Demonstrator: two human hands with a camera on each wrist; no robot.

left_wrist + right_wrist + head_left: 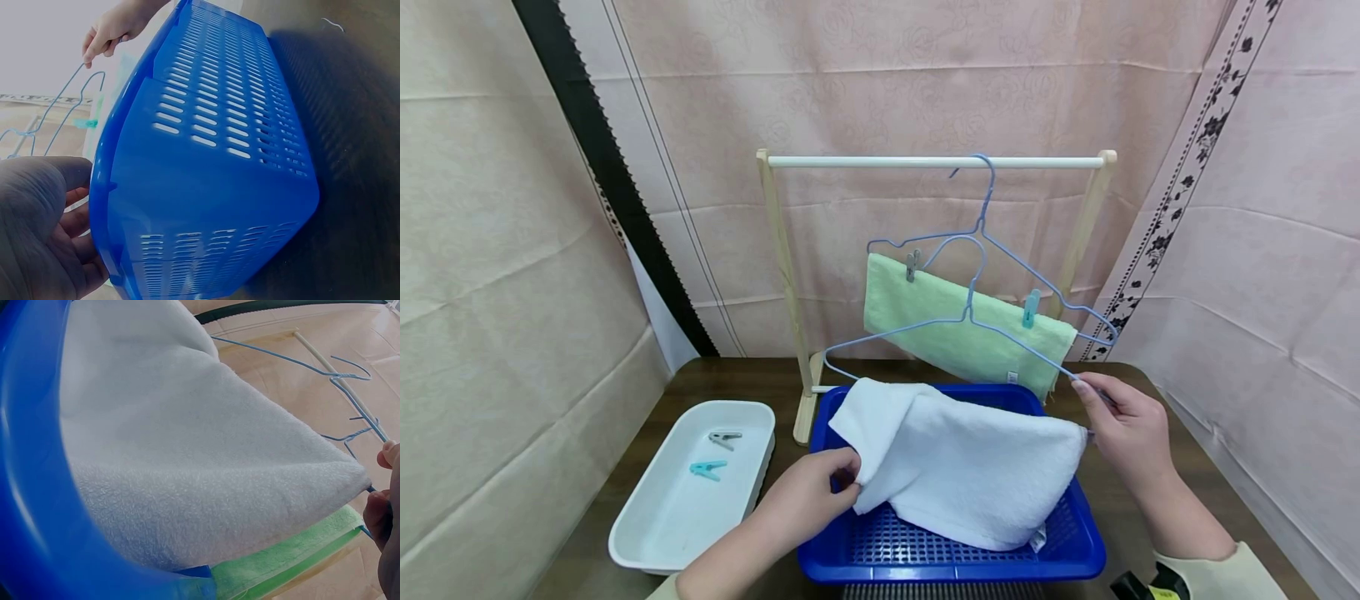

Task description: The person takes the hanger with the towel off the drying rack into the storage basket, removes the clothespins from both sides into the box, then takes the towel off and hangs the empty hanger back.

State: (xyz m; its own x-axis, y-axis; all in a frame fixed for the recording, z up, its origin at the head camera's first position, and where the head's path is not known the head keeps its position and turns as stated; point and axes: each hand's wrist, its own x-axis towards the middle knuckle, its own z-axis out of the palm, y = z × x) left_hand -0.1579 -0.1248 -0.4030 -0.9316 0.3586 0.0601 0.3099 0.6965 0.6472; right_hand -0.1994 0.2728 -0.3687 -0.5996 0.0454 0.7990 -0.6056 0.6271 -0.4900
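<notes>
A white towel hangs folded over the lower bar of a blue wire hanger, above a blue perforated basket. My right hand grips the hanger by its right end, beside the towel's right corner. At the towel's left edge my left hand has thumb and fingers curled in, pinching the cloth. In the left wrist view the basket wall hides that cloth from sight, and the left hand shows beside the rim. The right wrist view shows the towel reaching close to the right fingers.
Behind the basket stands a drying rack. From it hangs another blue hanger with a green towel held by a grey clothespin and a teal clothespin. A white tray at left holds two clothespins.
</notes>
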